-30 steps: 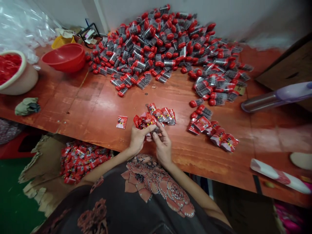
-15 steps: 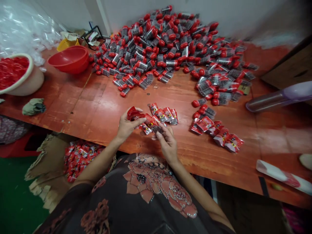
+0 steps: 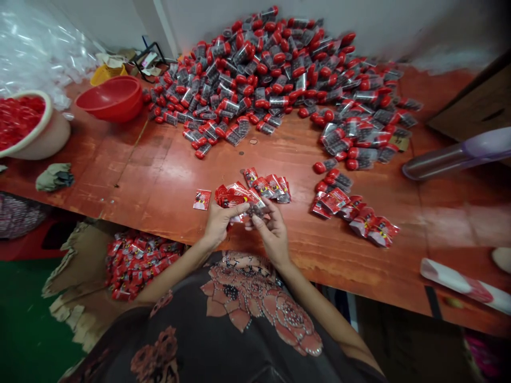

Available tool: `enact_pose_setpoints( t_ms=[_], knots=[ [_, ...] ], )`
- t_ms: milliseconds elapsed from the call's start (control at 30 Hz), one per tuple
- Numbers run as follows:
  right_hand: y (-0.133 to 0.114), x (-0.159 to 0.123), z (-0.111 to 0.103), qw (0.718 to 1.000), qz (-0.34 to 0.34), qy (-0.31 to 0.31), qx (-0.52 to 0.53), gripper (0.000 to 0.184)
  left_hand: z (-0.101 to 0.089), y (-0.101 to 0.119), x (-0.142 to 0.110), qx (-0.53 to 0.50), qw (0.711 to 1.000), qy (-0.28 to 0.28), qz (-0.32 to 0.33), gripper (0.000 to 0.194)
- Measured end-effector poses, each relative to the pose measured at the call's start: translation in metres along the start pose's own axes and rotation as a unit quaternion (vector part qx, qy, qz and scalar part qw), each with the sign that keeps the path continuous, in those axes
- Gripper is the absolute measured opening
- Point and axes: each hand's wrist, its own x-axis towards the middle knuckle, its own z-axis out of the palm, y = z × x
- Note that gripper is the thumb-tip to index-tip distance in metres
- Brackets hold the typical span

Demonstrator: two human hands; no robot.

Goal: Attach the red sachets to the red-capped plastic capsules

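My left hand is closed on a bunch of small red packets at the near edge of the red wooden table. My right hand pinches one packet of that bunch, fingers closed on it. One loose red packet lies flat just left of my left hand. A short row of packets lies just beyond my hands. Another cluster of packets sits to the right.
A big heap of red-capped clear tubes covers the far table. A red bowl and a cream bowl of red caps stand at the left. A cardboard box of packets sits below the table edge. A purple-capped bottle lies at the right.
My left hand reached left to the loose packet, then came back beside my right hand. The single packet lies on the table again, left of my hands.
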Motion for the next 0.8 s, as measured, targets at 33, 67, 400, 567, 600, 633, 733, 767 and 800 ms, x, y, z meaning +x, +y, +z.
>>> enact_pose_setpoints(
  t_ms=[33,67,400,567,600,633,733,767,800],
  knots=[
    [0.000,0.001,0.000,1.000,0.002,-0.003,-0.004,0.058,0.002,-0.002,-0.001,0.005,1.000,-0.002,-0.008,0.034],
    [-0.001,0.002,-0.002,1.000,0.004,-0.010,-0.010,0.060,0.002,-0.003,-0.001,0.009,1.000,-0.007,-0.016,0.031],
    [-0.008,0.004,-0.020,0.998,0.018,-0.065,-0.001,0.050,-0.001,0.007,0.005,0.034,0.999,-0.032,-0.006,0.051],
    [-0.006,0.006,-0.012,0.999,0.025,-0.026,0.006,0.048,0.004,-0.001,-0.005,0.022,0.994,-0.084,-0.064,0.039],
    [-0.005,0.006,-0.011,0.999,0.029,-0.019,0.005,0.047,0.004,-0.002,-0.005,0.015,0.995,-0.078,-0.062,0.042],
    [-0.004,0.006,-0.011,0.999,0.035,-0.015,0.006,0.046,0.004,-0.003,-0.005,0.009,0.996,-0.067,-0.053,0.048],
    [0.000,0.007,-0.011,0.999,0.052,-0.006,0.011,0.048,0.002,-0.006,-0.001,0.013,0.999,-0.045,-0.028,0.052],
    [0.001,0.008,-0.011,0.998,0.056,-0.003,0.012,0.047,0.001,-0.007,0.001,0.019,0.998,-0.045,-0.029,0.047],
    [0.002,0.010,-0.012,0.998,0.058,0.002,0.012,0.044,0.000,-0.009,0.003,0.023,0.998,-0.047,-0.032,0.041]
  ],
)
